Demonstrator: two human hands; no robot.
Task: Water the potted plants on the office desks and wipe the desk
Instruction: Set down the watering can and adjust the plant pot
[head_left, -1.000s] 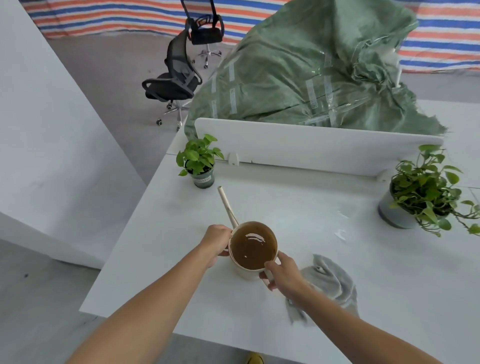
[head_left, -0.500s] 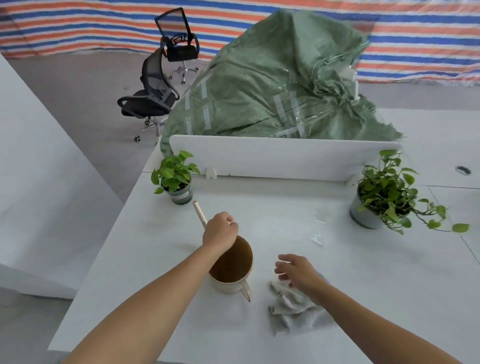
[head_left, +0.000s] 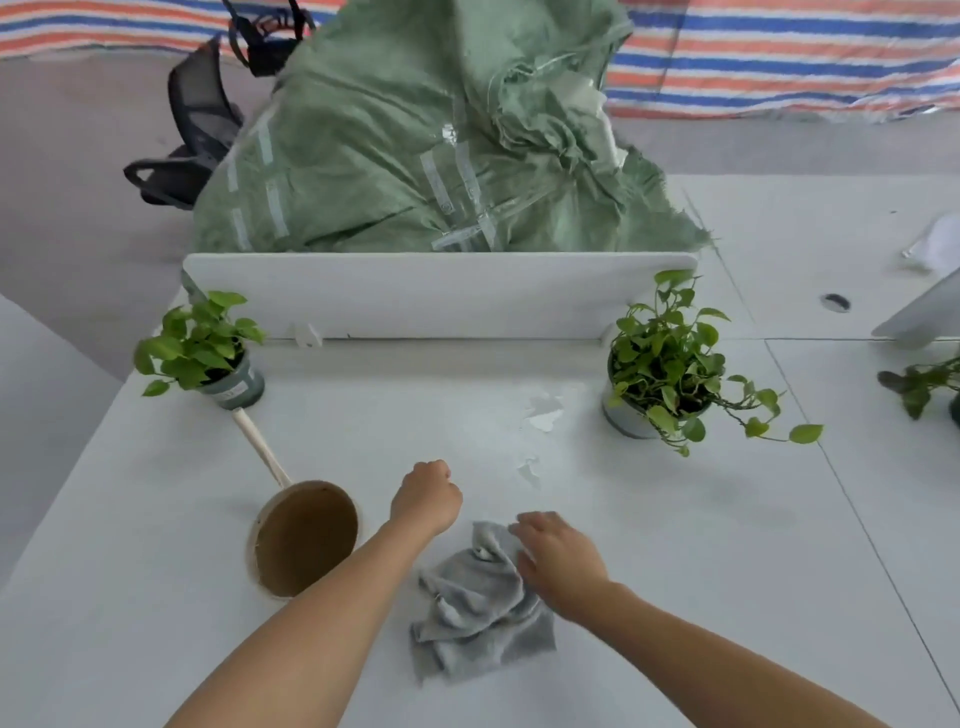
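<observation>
A beige water scoop (head_left: 306, 538) with brown inside stands on the white desk (head_left: 156, 519); its long handle points toward a small potted plant (head_left: 208, 348) at the back left. A bigger leafy potted plant (head_left: 665, 358) stands at the back right. Small wet patches (head_left: 543, 410) glisten on the desk between them. My left hand (head_left: 428, 493) hovers right of the scoop, fingers curled into a fist, holding nothing. My right hand (head_left: 558, 556) lies on the upper right part of a crumpled grey cloth (head_left: 478, 608), with fingers and thumb gathering a fold of it.
A low white divider (head_left: 441, 291) runs along the desk's back, with a large green sack (head_left: 431, 135) behind it. A black office chair (head_left: 192, 130) stands at the far left. Another plant (head_left: 924, 384) shows at the right edge on the adjoining desk.
Both hands let go of the scoop, which now stands alone on the desk. My left hand moved right of it; my right hand dropped onto the grey cloth.
</observation>
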